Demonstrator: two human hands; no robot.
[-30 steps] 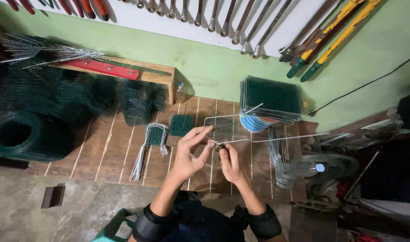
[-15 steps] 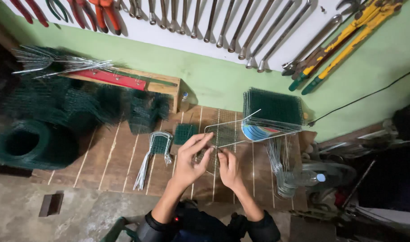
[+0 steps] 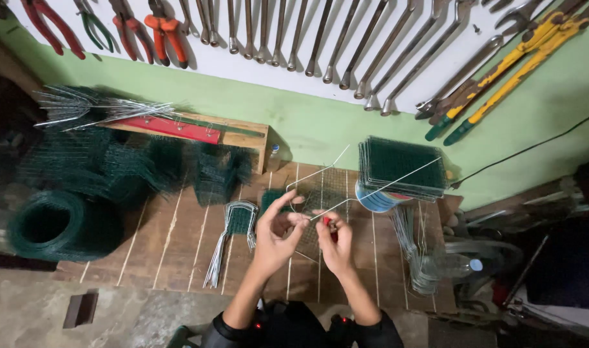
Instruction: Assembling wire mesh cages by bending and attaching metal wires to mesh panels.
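My left hand and my right hand meet above the wooden board, both pinching a bent frame of thin steel wire whose long ends rise toward the wall. In my right hand a small red-handled tool shows between the fingers. A piece of green wire mesh lies under the wire frame. A bundle of bent wire pieces lies just left of my left hand.
A stack of green mesh panels sits on a blue-rimmed tin at the right. A green mesh roll and folded mesh pieces stand at the left. Pliers and wrenches hang on the wall. More wire loops lie at the right.
The view has tilted up, showing more of the wall tools. My hands have lifted the wire frame slightly off the board and drawn closer together on it.
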